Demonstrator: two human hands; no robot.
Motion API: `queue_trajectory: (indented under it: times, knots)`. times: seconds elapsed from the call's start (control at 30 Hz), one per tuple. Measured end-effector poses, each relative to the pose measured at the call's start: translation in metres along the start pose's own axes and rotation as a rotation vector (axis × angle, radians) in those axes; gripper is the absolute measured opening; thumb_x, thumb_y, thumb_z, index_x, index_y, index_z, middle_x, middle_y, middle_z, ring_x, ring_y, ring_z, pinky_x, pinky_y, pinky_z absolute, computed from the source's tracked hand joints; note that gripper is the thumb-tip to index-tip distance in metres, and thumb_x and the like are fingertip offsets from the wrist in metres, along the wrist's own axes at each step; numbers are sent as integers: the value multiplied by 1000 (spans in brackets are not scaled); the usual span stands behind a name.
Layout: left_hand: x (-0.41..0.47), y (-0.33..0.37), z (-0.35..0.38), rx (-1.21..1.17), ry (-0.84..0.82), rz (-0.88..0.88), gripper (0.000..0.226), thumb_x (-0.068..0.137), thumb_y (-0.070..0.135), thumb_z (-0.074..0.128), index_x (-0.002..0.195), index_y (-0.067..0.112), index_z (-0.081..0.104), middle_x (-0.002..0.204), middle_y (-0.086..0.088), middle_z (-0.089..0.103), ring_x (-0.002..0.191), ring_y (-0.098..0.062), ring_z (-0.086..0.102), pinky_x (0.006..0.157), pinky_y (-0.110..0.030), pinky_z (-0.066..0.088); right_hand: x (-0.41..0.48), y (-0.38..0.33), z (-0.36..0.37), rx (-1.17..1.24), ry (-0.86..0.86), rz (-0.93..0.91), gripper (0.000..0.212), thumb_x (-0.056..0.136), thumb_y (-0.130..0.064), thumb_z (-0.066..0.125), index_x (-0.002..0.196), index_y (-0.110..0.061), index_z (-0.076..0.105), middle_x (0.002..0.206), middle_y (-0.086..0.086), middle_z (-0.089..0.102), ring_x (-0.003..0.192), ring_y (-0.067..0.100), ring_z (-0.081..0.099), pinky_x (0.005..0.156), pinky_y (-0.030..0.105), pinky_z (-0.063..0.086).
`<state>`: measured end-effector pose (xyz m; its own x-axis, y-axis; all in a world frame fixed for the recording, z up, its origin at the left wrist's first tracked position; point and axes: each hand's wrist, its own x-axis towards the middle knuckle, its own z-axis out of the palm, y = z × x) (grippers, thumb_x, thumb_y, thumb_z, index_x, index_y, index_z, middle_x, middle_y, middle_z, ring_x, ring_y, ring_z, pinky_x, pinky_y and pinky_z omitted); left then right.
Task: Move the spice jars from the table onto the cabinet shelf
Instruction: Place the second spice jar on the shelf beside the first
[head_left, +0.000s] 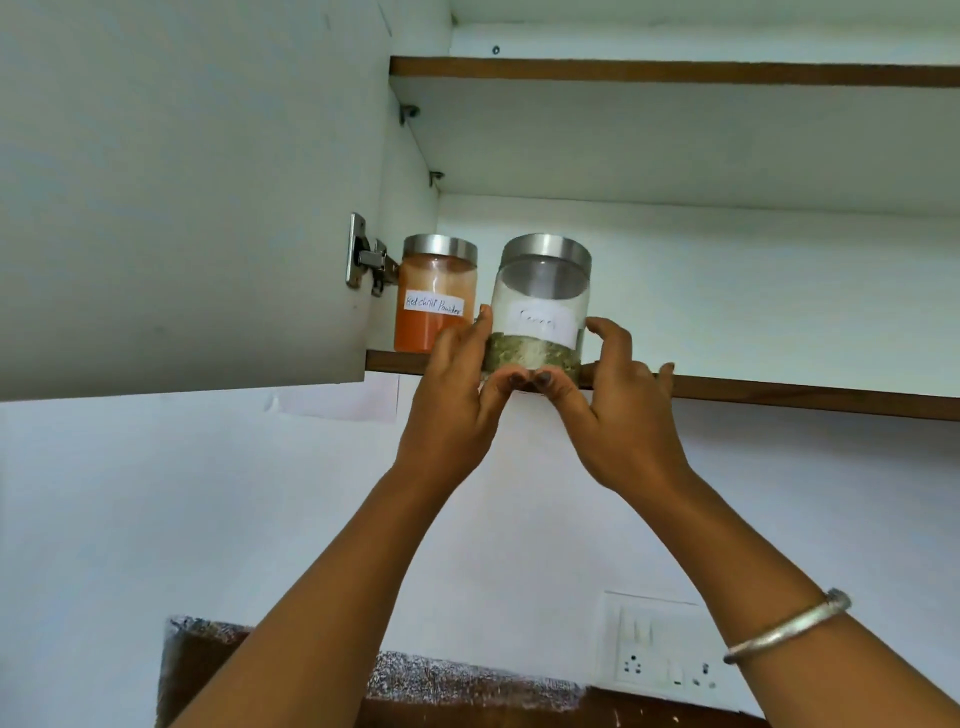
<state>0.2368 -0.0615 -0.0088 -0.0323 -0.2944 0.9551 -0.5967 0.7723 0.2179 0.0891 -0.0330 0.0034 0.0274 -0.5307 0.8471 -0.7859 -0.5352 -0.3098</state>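
Note:
A clear spice jar with a steel lid, a white label and greenish seeds (540, 306) is at the front edge of the lower cabinet shelf (779, 395). My left hand (457, 384) and my right hand (608, 400) grip its base from both sides, thumbs meeting under its front. Whether its base rests fully on the shelf is hidden by my fingers. Just to its left, a jar of orange powder labelled red chilli powder (434, 291) stands on the same shelf.
The open cabinet door (182, 182) hangs at the left on a metal hinge (366, 260). An upper shelf (675, 70) spans above. Shelf space stretches right of the jars. A wall socket plate (660, 654) sits low at the right.

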Motion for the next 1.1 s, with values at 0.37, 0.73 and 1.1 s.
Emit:
queue_trajectory:
  times: [0.37, 0.73, 1.1]
  knots:
    - [15, -8, 4, -131, 145, 71, 60, 93, 41, 47, 143, 9, 34, 136, -9, 47, 122, -19, 50, 94, -36, 51, 12, -10, 7, 270, 79, -63, 70, 82, -55, 54, 140, -30, 22, 111, -9, 61, 94, 21, 64, 96, 57, 44]
    - [13, -21, 24, 25, 193, -5, 53, 91, 32, 42, 138, 6, 44, 122, -12, 47, 112, -23, 51, 91, -30, 51, 27, -4, 17, -55, 7, -44, 64, 89, -50, 49, 139, -21, 21, 121, 1, 63, 98, 29, 63, 92, 48, 46]
    - [18, -16, 31, 227, 211, -1, 35, 88, 12, 60, 120, -1, 56, 115, -18, 56, 105, -30, 55, 85, -36, 49, 35, -9, 30, -368, 15, 45, 49, 95, -44, 37, 136, -19, 30, 132, 3, 51, 111, 28, 50, 93, 42, 34]
